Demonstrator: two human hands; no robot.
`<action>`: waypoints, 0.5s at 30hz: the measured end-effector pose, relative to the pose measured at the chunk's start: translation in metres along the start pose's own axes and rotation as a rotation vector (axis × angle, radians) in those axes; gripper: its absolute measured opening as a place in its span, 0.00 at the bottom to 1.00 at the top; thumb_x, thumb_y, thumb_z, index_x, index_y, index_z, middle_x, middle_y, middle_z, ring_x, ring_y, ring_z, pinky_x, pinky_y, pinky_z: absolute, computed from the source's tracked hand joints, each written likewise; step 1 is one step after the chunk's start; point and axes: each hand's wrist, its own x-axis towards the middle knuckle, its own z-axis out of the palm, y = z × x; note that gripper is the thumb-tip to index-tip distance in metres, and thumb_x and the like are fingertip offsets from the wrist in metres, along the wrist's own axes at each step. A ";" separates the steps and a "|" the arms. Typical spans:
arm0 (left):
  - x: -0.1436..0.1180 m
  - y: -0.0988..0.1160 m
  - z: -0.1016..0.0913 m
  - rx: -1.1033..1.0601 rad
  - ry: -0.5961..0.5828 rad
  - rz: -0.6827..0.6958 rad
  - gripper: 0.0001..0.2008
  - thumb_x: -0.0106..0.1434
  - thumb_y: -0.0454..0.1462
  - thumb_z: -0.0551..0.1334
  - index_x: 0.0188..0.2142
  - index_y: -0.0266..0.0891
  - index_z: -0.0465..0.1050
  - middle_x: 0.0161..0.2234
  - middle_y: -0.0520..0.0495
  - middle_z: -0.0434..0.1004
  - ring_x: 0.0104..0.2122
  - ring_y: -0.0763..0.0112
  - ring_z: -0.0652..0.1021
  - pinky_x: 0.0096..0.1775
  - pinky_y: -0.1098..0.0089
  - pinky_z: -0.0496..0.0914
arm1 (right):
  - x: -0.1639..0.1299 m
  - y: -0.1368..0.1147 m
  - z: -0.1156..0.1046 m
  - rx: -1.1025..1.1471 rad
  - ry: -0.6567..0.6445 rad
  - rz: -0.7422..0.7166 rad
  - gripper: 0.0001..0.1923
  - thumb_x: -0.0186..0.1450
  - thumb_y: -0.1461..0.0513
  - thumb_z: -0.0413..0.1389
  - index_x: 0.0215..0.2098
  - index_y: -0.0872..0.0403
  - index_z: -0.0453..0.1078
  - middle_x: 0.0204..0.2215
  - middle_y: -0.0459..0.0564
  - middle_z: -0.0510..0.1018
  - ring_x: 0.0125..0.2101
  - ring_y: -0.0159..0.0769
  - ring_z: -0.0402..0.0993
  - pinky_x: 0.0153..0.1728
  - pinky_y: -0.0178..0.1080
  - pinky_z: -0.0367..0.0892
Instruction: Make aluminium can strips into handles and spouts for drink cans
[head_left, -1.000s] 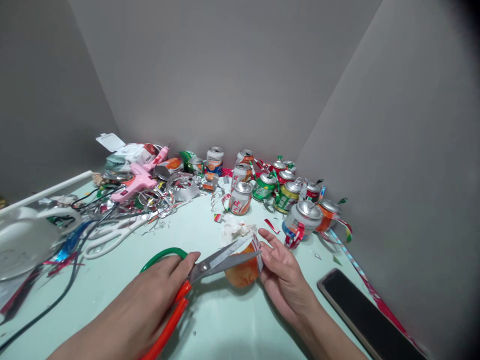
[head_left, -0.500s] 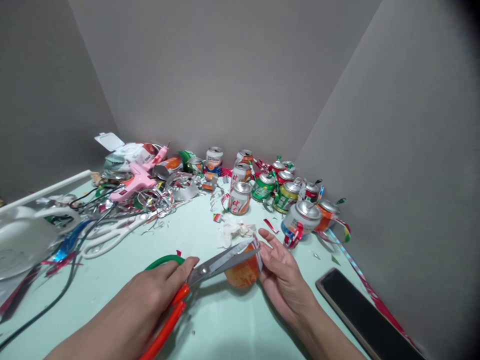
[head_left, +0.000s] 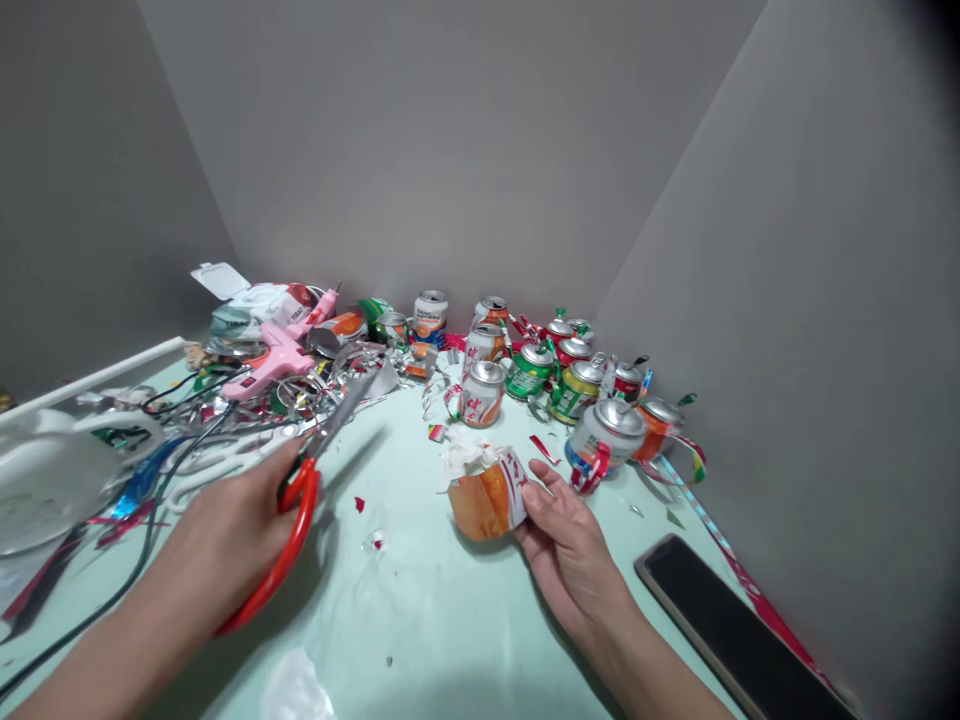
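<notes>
My left hand (head_left: 225, 525) grips red-handled scissors (head_left: 289, 520), their blades blurred and pointing up toward the scrap pile, well left of the can piece. My right hand (head_left: 566, 540) holds a cut orange-and-white can piece (head_left: 486, 497) by its right edge, resting it on the pale green table (head_left: 420, 620). A small metal offcut (head_left: 375, 541) lies on the table between my hands.
Several small decorated cans (head_left: 525, 372) stand in the back corner. A pink glue gun (head_left: 270, 360), white scissors (head_left: 217, 465), cables and metal scraps crowd the left. A dark phone (head_left: 720, 625) lies at the right by the grey wall. Crumpled tissue (head_left: 465, 450) sits behind the can piece.
The scissors have left the can piece and swung left and away with my left hand. A small offcut now lies on the table. My right hand still holds the can piece.
</notes>
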 end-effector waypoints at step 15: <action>0.008 -0.021 0.019 0.189 0.433 0.221 0.12 0.59 0.40 0.52 0.38 0.38 0.68 0.29 0.46 0.71 0.25 0.64 0.74 0.22 0.70 0.63 | -0.030 -0.010 -0.015 -1.302 -0.898 -0.980 0.09 0.62 0.67 0.52 0.37 0.50 0.72 0.26 0.43 0.79 0.25 0.29 0.74 0.27 0.28 0.68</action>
